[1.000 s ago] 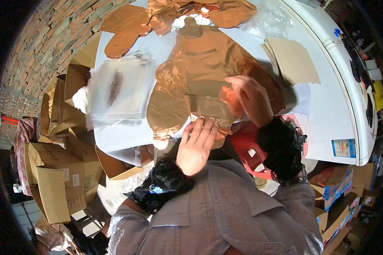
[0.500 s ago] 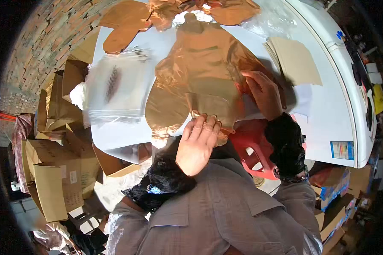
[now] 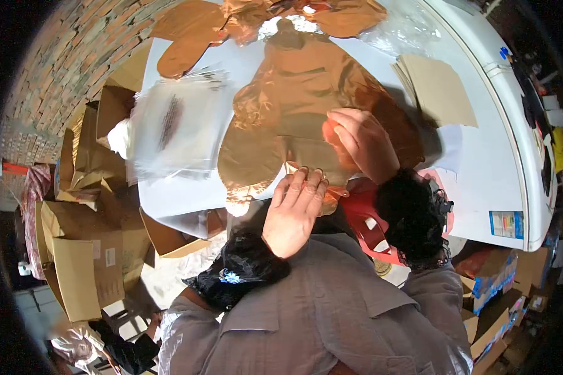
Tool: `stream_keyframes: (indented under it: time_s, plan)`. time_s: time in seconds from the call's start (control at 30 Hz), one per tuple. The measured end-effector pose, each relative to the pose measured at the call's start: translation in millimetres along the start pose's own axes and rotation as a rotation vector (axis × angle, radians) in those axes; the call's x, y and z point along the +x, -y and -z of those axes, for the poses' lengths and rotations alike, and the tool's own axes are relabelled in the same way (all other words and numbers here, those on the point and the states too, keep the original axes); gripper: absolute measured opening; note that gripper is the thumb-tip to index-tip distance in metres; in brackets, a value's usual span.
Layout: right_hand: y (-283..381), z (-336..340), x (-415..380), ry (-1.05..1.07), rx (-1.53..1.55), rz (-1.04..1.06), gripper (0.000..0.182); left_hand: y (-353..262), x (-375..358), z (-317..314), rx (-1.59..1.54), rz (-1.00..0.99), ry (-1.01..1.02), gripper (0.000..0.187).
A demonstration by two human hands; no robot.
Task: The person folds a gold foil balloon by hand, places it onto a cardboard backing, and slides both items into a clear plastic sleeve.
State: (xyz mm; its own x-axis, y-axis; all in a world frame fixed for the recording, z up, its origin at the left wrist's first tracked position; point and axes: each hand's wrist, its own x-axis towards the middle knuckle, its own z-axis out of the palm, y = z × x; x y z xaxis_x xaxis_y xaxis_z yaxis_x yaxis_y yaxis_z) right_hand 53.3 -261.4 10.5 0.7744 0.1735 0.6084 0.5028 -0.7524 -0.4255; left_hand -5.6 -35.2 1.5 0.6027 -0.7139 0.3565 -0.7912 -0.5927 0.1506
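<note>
A large flat copper-coloured foil balloon (image 3: pixel 288 81), deflated and creased, lies on the white table in front of me. My left hand (image 3: pixel 294 212) rests palm down at its near edge, fingers stretched out over the foil; the thumb is hidden. Over the right-middle part of the foil is my right hand (image 3: pixel 366 140), thumb and fingers apart and slightly bent, pointing left. Its shaded underside hides whether the fingertips press the foil. A small folded area of foil shows just above my left fingertips.
Clear plastic bags (image 3: pixel 181 125) are stacked at the left, beside open cardboard boxes (image 3: pixel 84 244). More copper foil pieces (image 3: pixel 187 37) lie at the back. Beige card sheets (image 3: pixel 438 90) sit on the white table (image 3: pixel 481 162) at the right. A red plastic stool (image 3: pixel 366 215) stands below its edge.
My right hand has moved left and inward over the foil, its fingers turned more to the left. The folded flap near my left hand lies flatter. My left hand stays nearly still.
</note>
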Motion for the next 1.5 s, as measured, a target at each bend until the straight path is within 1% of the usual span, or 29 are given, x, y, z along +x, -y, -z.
stream_keyframes:
  time_s: [0.03,0.07,0.13,0.27,0.4,0.43,0.53,0.57,0.6,0.63,0.67,0.77,0.83,0.93,0.97,1.07,1.13,1.2,1.23,1.33,1.37,1.47,1.5]
  plan:
    - [9,0,6,0.076,-0.088,0.032,0.028,0,0,0,0.006,0.000,-0.010,0.052]
    - [11,-5,8,0.089,-0.065,0.025,0.027,-2,-1,3,0.020,0.025,0.014,0.049]
    - [12,-12,10,0.115,-0.023,0.009,0.027,-1,-2,1,0.012,0.017,0.006,0.050]
    - [11,-18,11,0.143,-0.052,0.042,0.027,-1,-3,0,0.020,0.022,-0.016,0.051]
    - [13,-20,8,0.143,-0.125,0.046,0.028,3,-5,7,-0.102,0.014,0.048,0.066]
    - [11,-21,8,0.140,-0.128,0.060,0.027,5,-4,21,-0.202,0.003,0.088,0.078]
    - [12,-19,8,0.133,-0.116,0.071,0.026,16,-16,54,-0.363,0.088,0.102,0.081]
    - [12,-19,7,0.144,-0.122,0.056,0.026,21,-26,57,-0.412,0.178,-0.027,0.075]
    - [13,-21,6,0.149,-0.111,0.051,0.027,24,-35,66,-0.354,0.350,-0.051,0.071]
    - [13,-21,6,0.148,-0.105,0.047,0.028,27,-47,61,-0.330,0.540,-0.174,0.066]
    - [12,-20,8,0.145,-0.105,0.045,0.028,35,-60,57,-0.273,0.676,-0.196,0.061]
    - [10,-18,9,0.133,-0.098,0.090,0.028,42,-71,52,-0.508,0.817,-0.254,0.062]
    - [10,-16,9,0.134,-0.080,0.076,0.028,37,-65,53,-0.627,0.902,-0.287,0.062]
    - [10,-19,8,0.110,-0.067,0.076,0.028,37,-42,63,-1.211,1.166,-0.444,0.065]
    - [10,-20,8,0.097,-0.068,0.077,0.028,43,-42,58,-1.153,1.201,-0.467,0.066]
    - [11,-18,7,0.099,-0.103,0.062,0.028,61,-35,66,-1.240,1.283,-0.247,0.064]
    - [10,-19,6,0.097,-0.125,0.067,0.027,75,-26,70,-1.208,1.285,-0.113,0.049]
    - [10,-20,6,0.094,-0.136,0.061,0.027,87,-17,71,-1.173,1.279,0.020,0.040]
    - [11,-20,6,0.093,-0.140,0.050,0.027,89,-14,66,-1.265,1.273,-0.057,0.032]
    - [14,-15,6,0.102,-0.130,0.027,0.028,99,1,74,-1.252,1.210,0.098,0.028]
    - [14,-14,7,0.107,-0.123,0.024,0.028,95,7,73,-1.339,1.131,0.033,0.026]
    - [14,-15,7,0.095,-0.107,0.014,0.029,92,19,68,-0.755,0.862,0.037,0.024]
    - [14,-15,7,0.089,-0.112,0.021,0.028,92,27,75,-0.340,0.669,0.153,0.024]
